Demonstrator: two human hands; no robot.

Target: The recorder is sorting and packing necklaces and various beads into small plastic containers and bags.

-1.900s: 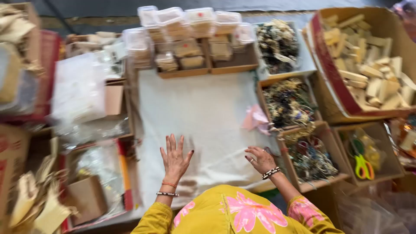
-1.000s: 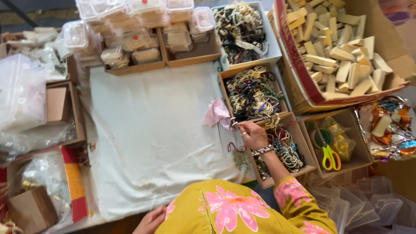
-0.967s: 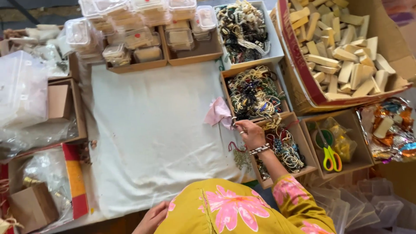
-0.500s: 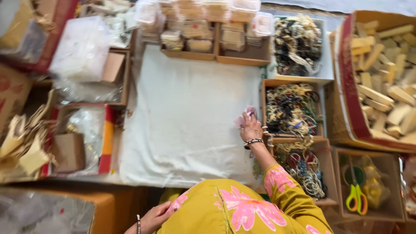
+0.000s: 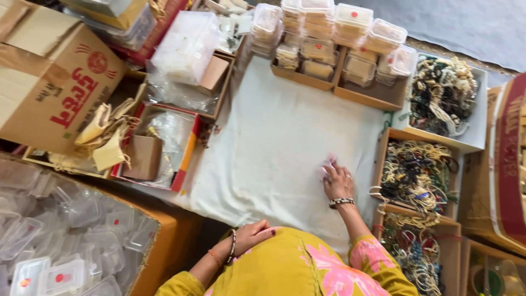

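Observation:
My right hand (image 5: 338, 182), with a beaded bracelet on its wrist, rests on the white cloth (image 5: 274, 137) near the cloth's right side. Its fingers close on a small pink piece (image 5: 327, 166) of cloth or paper and press it onto the white cloth. My left hand (image 5: 255, 234) lies on my knee on the yellow garment, fingers loosely curled, holding nothing. Just right of my right hand stands a cardboard box of beaded bracelets (image 5: 416, 176).
Two more bracelet boxes sit at the right, one white (image 5: 445, 96) and one near me (image 5: 417, 257). Stacked clear lidded containers (image 5: 334, 27) line the far edge. A red tray with bags (image 5: 156, 148), a big cardboard box (image 5: 52, 82) and a carton of clear boxes (image 5: 55, 235) are at the left.
My right hand has moved from the bracelet box's edge onto the white cloth, taking the pink piece along. My left hand has drawn back to my knee. The view has swung left.

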